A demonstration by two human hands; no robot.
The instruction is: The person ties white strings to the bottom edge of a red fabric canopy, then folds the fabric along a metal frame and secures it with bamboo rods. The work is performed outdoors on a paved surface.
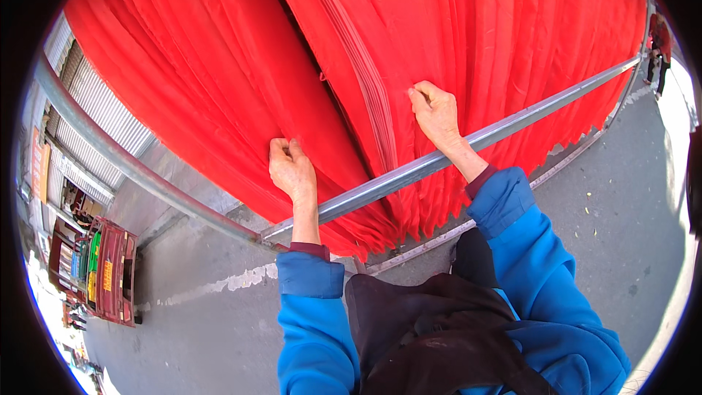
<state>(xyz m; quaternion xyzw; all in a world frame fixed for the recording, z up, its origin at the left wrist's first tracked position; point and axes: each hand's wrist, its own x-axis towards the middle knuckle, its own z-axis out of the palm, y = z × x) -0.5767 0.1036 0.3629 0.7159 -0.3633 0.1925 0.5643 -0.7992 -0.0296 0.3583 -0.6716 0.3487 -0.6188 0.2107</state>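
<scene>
Long folds of bright red fabric (227,66) hang over and behind a grey metal rail (380,184), their lower edges dangling beneath it. Both my arms, in blue sleeves, reach across the rail to the cloth. My left hand (291,168) is closed with its fingertips pinching a fold left of the dark gap between two sections. Farther up and to the right, my right hand (437,111) is also closed, gripping the fabric near a bundle of stacked, pale-edged folds (373,95). The fingertips of both hands are partly buried in cloth.
A curved metal pipe (146,164) joins the rail at the left. On the grey road (205,322) stands a dark red cargo vehicle (113,271), near shutter-fronted buildings (102,128). A low metal bar (431,243) runs below the cloth. Another person (660,51) is at the far right.
</scene>
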